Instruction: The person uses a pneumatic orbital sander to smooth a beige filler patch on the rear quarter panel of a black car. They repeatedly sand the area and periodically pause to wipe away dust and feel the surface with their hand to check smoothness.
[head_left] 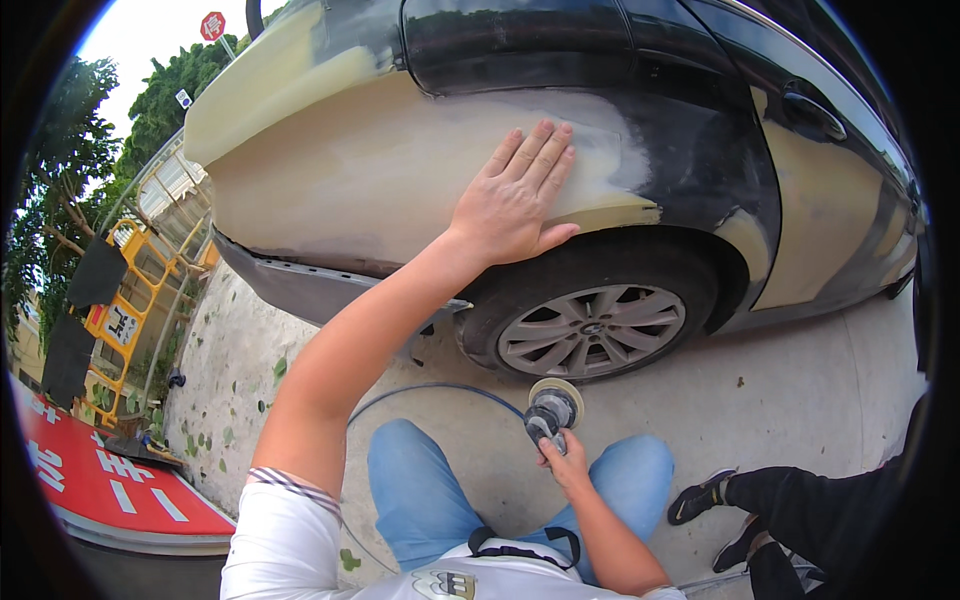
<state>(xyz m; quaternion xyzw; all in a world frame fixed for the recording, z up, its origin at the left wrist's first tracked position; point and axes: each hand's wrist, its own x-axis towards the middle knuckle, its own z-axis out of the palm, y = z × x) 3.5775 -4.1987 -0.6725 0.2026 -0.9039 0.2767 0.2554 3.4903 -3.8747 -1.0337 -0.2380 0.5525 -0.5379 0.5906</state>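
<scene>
My left hand [515, 192] lies flat, fingers together, on the rear quarter panel [370, 170] of a black car, just above the wheel arch. The panel is covered in pale beige filler that fades into black paint. My right hand [567, 462] grips a round air sander [552, 407] down near my knees, its disc facing up and away from the car. A thin hose [430, 390] curves from the sander across the concrete. I am crouching in blue jeans in front of the rear wheel [590, 328].
Another person's legs in dark trousers and black shoes [705, 497] come in at the lower right. Filler patches also show on the rear door [820, 215]. A yellow barrier [130, 300] and a red painted road area [110, 480] lie to the left, beyond the concrete floor [790, 390].
</scene>
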